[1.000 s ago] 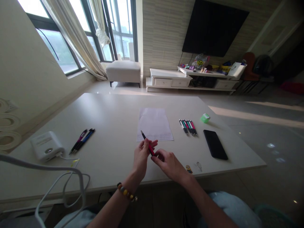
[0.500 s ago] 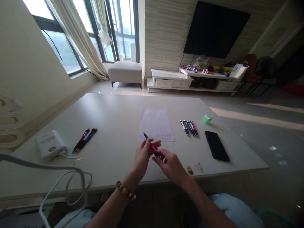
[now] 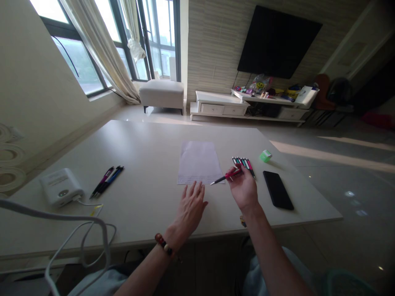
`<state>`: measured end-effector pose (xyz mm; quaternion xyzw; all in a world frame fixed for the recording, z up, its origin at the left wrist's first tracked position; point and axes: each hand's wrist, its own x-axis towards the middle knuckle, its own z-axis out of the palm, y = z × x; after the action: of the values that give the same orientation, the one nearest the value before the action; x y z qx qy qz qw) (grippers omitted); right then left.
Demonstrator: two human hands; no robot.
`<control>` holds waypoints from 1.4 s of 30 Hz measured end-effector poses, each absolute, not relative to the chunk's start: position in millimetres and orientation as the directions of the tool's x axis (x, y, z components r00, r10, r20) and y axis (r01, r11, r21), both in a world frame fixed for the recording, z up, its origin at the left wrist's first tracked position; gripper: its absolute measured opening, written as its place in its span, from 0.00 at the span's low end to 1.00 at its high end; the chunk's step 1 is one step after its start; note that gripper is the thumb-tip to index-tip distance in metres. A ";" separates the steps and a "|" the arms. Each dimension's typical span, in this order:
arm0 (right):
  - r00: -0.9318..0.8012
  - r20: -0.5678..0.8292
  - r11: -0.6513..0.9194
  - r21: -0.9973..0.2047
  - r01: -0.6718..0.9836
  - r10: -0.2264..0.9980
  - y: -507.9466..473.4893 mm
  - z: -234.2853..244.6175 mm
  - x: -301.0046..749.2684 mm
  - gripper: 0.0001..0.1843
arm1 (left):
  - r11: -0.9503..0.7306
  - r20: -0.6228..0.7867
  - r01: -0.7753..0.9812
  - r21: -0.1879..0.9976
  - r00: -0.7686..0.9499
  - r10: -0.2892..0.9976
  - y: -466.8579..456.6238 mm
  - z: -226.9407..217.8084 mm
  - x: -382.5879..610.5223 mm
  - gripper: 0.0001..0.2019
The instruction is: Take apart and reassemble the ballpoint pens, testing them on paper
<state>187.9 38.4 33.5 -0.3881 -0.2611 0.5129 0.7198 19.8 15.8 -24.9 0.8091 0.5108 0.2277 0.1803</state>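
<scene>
My right hand [image 3: 243,187] pinches a red and black pen [image 3: 227,175] near its back end. The pen's tip points left, close to the lower right corner of a sheet of paper [image 3: 199,158] with lines of writing along its near edge. Palm down, my left hand [image 3: 191,207] has its fingers stretched toward that near edge and holds nothing. Just beyond my right hand lies a row of several pens [image 3: 243,161], partly hidden by it. A small yellow figure [image 3: 242,221] shows beside my right wrist.
A black phone [image 3: 277,190] and a green cube-like object [image 3: 266,155] lie to the right. On the left are several dark pens [image 3: 106,181], a white box-shaped device [image 3: 61,187] and a looping white cable [image 3: 103,230]. The white table [image 3: 138,222] ends close to me.
My left hand has let go of the pen and turned palm down. My right hand has carried the pen up and right, toward the row of pens.
</scene>
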 end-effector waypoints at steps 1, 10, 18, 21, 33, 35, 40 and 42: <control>0.287 -0.061 0.131 -0.786 -0.604 0.956 40.9 35.4 195.5 0.13 | -0.413 0.172 0.820 0.396 0.376 0.911 16.8 -30.1 15.9 0.23; 0.119 -0.049 0.057 -0.659 -0.750 0.992 33.9 33.8 220.6 0.11 | -0.395 0.150 0.900 0.185 0.372 0.916 3.6 -47.7 11.0 0.24; 0.154 -0.081 0.063 -0.662 -0.747 0.985 36.5 38.4 216.2 0.12 | -0.521 0.133 0.839 0.155 0.505 0.853 -33.3 -41.8 31.4 0.23; 0.104 -0.132 -0.014 -0.681 -0.732 0.986 38.2 41.4 210.3 0.08 | -0.535 0.144 0.829 0.163 0.516 0.844 -37.1 -42.8 32.4 0.22; -0.126 -0.151 -0.189 -0.545 -0.817 0.980 39.8 28.9 204.5 0.10 | -0.551 0.165 0.823 0.141 0.529 0.832 -41.5 -52.2 33.6 0.23; -0.117 -0.151 -0.180 -0.533 -0.826 0.982 40.6 26.8 204.4 0.08 | -0.549 0.164 0.823 0.142 0.528 0.833 -41.5 -51.3 34.6 0.23; -0.122 -0.127 -0.172 -0.554 -0.814 0.984 44.6 27.2 197.3 0.10 | -0.548 0.146 0.826 0.130 0.531 0.835 -42.1 -47.1 35.8 0.22; -0.124 -0.137 -0.181 -0.582 -0.793 0.983 46.1 28.8 192.8 0.14 | -0.548 0.145 0.826 0.132 0.530 0.835 -42.4 -46.4 35.5 0.22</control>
<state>192.8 46.1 28.8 -0.2528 -0.1877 0.7257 0.6117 35.5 -42.4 -46.4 0.8745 0.4750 0.0957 0.0237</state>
